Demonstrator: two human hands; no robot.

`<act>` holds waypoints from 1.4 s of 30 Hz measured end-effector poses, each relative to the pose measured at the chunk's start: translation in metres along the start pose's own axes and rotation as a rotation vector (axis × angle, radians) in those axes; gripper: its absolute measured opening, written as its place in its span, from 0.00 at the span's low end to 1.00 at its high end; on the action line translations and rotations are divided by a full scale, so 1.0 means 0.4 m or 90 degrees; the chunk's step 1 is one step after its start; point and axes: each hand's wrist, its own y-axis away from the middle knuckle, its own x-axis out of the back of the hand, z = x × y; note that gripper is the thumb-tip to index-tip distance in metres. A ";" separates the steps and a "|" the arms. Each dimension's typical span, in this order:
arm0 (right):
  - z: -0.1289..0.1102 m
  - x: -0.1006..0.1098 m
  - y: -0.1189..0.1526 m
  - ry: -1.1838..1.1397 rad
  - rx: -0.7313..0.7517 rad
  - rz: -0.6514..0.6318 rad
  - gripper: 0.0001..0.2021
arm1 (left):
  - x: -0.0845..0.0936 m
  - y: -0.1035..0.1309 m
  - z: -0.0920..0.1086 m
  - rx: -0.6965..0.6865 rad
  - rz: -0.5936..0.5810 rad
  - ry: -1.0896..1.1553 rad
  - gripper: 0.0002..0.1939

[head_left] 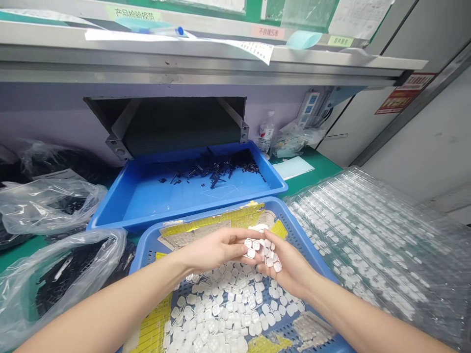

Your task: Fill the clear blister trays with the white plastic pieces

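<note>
I have two hands over one blue perforated basket point(142, 252), their fingertips meeting near its far side. My left hand point(221, 250) grasps a few white pieces point(252, 247) between thumb and fingers; I count three facing me. My right hand point(287, 264) is palm up and curled around a small cluster of the same pieces, perhaps eight, though they overlap too much for me to be sure. Below both hands, the rest of the white pieces lie loose across the basket floor, far too many to count, most of them toward the near side.

Just beyond the basket, I see one blue tray point(150, 196) with a heap of small black parts point(217, 171) in it, below one dark belt point(180, 125) in the wall opening. To the right of that tray, one bottle point(266, 132) and one pale blue sheet point(294, 168) sit on the green tabletop point(327, 169). Clear plastic trays point(368, 235) filled with rows of white pieces lie right of the basket. At my left, two open clear bags point(47, 206) hold more black parts.
</note>
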 end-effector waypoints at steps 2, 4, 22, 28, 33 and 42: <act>0.002 0.000 0.000 0.008 -0.021 -0.039 0.11 | 0.001 0.000 -0.004 0.011 0.007 -0.048 0.17; 0.004 0.001 -0.001 0.010 -0.038 -0.085 0.12 | -0.001 -0.003 -0.008 0.010 0.029 -0.096 0.16; -0.023 0.007 0.017 -0.110 0.085 -0.089 0.13 | 0.021 -0.027 -0.029 0.090 0.188 -0.416 0.13; -0.023 0.010 0.019 -0.092 0.099 -0.090 0.09 | 0.002 -0.050 -0.109 0.158 0.179 -0.874 0.10; -0.018 0.001 0.020 0.006 0.074 -0.028 0.04 | 0.009 -0.057 -0.117 0.152 0.140 -0.897 0.05; -0.009 0.003 0.013 0.160 0.046 0.029 0.05 | 0.037 -0.031 -0.057 0.018 0.059 -0.779 0.20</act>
